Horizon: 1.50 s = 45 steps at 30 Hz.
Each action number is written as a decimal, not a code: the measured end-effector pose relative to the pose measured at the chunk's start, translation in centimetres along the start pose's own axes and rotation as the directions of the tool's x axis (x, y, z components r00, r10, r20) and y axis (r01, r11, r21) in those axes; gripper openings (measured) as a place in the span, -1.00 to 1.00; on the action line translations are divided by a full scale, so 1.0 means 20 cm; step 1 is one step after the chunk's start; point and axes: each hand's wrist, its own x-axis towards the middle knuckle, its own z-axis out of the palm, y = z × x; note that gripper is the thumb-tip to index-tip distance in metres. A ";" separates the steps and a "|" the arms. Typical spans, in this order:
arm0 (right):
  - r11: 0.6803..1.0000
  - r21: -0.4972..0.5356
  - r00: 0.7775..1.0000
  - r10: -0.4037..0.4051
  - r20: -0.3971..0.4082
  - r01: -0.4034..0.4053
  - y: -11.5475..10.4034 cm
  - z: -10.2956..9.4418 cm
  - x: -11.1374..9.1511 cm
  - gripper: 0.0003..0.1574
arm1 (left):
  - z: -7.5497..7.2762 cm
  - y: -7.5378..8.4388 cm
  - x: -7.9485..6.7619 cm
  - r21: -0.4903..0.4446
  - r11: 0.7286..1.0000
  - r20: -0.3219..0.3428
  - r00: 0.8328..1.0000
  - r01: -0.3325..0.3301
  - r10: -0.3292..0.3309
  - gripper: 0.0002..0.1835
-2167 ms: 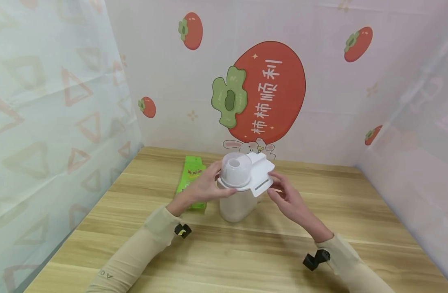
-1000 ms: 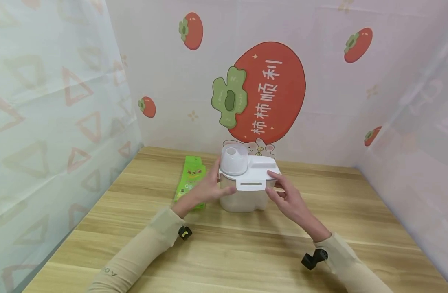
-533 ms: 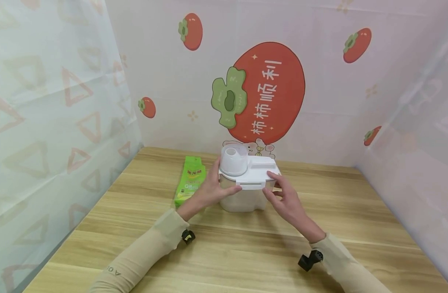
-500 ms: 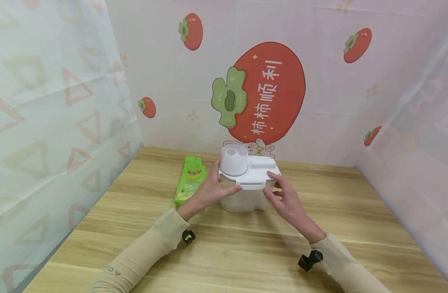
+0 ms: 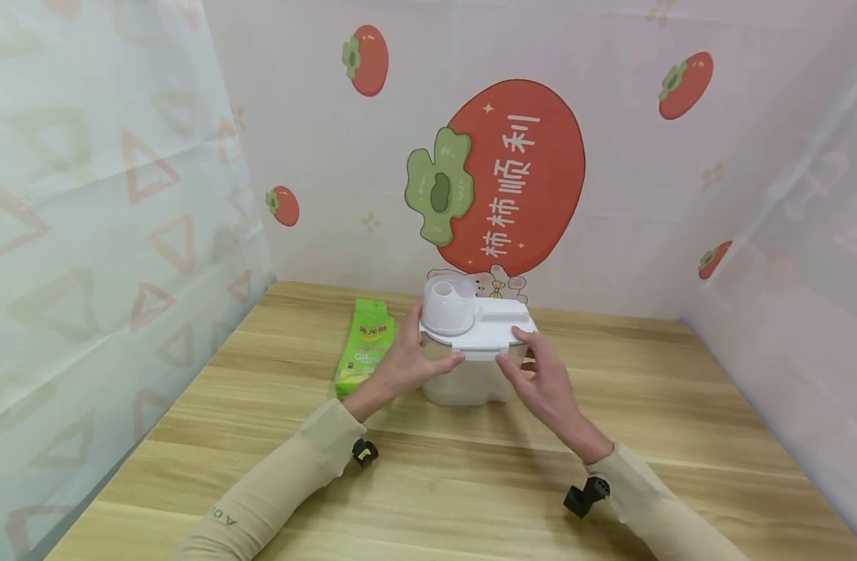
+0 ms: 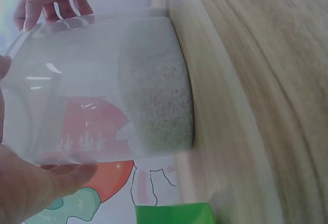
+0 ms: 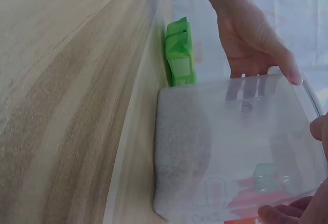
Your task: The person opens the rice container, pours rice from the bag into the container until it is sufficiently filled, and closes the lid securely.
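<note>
A translucent storage container stands upright on the table, its lower part filled with pale grains. Its white lid carries a round clear-and-white cup at the left and a raised handle at the right. My left hand grips the container's left end, thumb at the left corner of the slotted front latch. My right hand holds the right end, index finger on the lid's edge and thumb at the latch's right corner. Other fingers reach round the sides, partly hidden in the head view.
A green food packet lies on the table just left of the container, partly behind my left hand. A wooden table extends around, bounded by printed cloth walls at the left, back and right.
The container has turned from an angled stance to face me squarely. The front latch now sits closer to the container's front, and my right thumb has moved left onto its corner.
</note>
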 end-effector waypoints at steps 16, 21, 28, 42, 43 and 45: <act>0.993 -0.113 0.998 -0.045 -0.047 0.039 -0.01 0.00 0.02 -0.36 | 0.02 0.03 0.00 0.018 0.999 -0.048 0.998 0.045 -0.044 0.14; 0.990 -0.128 0.996 -0.059 -0.064 0.051 0.00 0.01 0.02 -0.37 | 0.04 0.03 0.00 0.038 0.999 -0.075 0.997 0.036 -0.033 0.13; 0.987 -0.149 0.995 -0.066 -0.075 0.054 0.00 0.02 0.02 -0.37 | 0.06 0.04 0.00 0.064 0.997 -0.118 0.992 0.044 -0.036 0.13; 0.990 -0.125 0.998 -0.054 0.028 0.057 -0.01 -0.04 0.03 -0.47 | -0.01 0.01 0.03 -0.048 0.996 -0.005 0.997 0.079 -0.079 0.11; 0.991 -0.118 0.998 -0.059 0.034 0.062 0.00 -0.05 0.03 -0.50 | -0.02 0.01 0.04 -0.054 0.996 0.006 0.997 0.077 -0.076 0.11; 0.993 -0.101 0.997 -0.057 0.048 0.062 0.01 -0.08 0.04 -0.54 | -0.02 0.01 0.04 -0.054 0.995 0.021 0.996 0.088 -0.087 0.12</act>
